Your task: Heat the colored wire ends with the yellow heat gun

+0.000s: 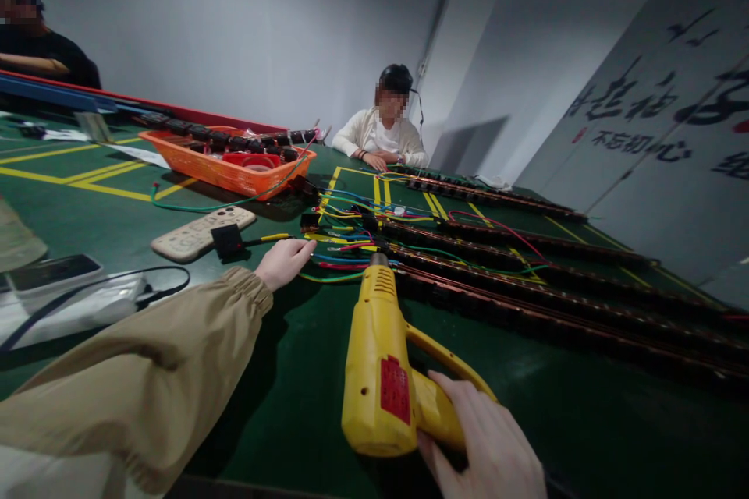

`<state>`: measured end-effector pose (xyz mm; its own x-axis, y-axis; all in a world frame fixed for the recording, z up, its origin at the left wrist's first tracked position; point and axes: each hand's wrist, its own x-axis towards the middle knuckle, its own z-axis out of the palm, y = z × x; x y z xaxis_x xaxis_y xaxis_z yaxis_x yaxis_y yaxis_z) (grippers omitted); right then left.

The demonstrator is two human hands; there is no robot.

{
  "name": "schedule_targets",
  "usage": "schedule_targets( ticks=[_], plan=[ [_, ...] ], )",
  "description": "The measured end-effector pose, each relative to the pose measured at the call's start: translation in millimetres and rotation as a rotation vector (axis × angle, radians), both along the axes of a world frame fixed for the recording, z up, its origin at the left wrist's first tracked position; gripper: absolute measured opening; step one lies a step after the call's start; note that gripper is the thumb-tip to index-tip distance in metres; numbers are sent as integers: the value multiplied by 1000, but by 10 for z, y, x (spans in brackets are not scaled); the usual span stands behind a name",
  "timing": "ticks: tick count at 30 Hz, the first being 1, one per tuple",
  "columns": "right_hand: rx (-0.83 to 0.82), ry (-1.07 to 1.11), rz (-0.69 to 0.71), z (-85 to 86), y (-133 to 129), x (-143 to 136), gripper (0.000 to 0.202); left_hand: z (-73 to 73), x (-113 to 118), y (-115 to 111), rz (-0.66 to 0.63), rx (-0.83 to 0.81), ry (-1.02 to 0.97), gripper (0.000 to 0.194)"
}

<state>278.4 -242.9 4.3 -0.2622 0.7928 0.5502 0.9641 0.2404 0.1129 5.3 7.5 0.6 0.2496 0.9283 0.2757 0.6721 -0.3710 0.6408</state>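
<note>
My right hand (483, 437) is wrapped around the handle of a yellow heat gun (374, 366) with a red label on its side. The gun's metal nozzle points away from me, at a bundle of coloured wires (345, 261). Left of the nozzle, my left hand (285, 261) is closed, with its fingertips pinched on wires at the bundle's end. Exactly which wires it grips is hard to make out. A black connector (227, 242) on a yellow-and-black lead lies just left of that hand. The wires run into long dark strips with copper-coloured bars (497, 292) lying across the table to the right.
An orange basket (234, 175) holding dark parts stands at the back left. Nearer are a beige remote control (199, 234), a phone (55, 271) and a white power strip (87, 312) with cables. One person (383, 129) sits across the green table, another (44, 54) at far left.
</note>
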Motion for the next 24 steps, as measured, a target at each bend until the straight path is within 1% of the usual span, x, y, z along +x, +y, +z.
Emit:
schedule_targets(
  ticks=[4, 8, 10, 14, 20, 24],
  plan=[
    [19, -2, 19, -15, 37, -80, 46, 11, 15, 11, -21, -26, -80, 49],
    [-7, 17, 24, -19, 78, -196, 47, -9, 30, 32, -122, -125, -277, 51],
    [-12, 21, 34, -24, 100, -249, 49, -19, 35, 37, -156, -150, -332, 52],
    [-17, 41, 75, -42, 156, -359, 48, -32, 39, 46, -116, -104, -342, 49],
    [-14, 96, 113, -37, 244, -533, 44, -71, 38, 88, -102, -118, -337, 45],
    [-27, 122, 130, -22, 266, -599, 43, -50, 46, 91, -90, -122, -327, 44]
  ],
)
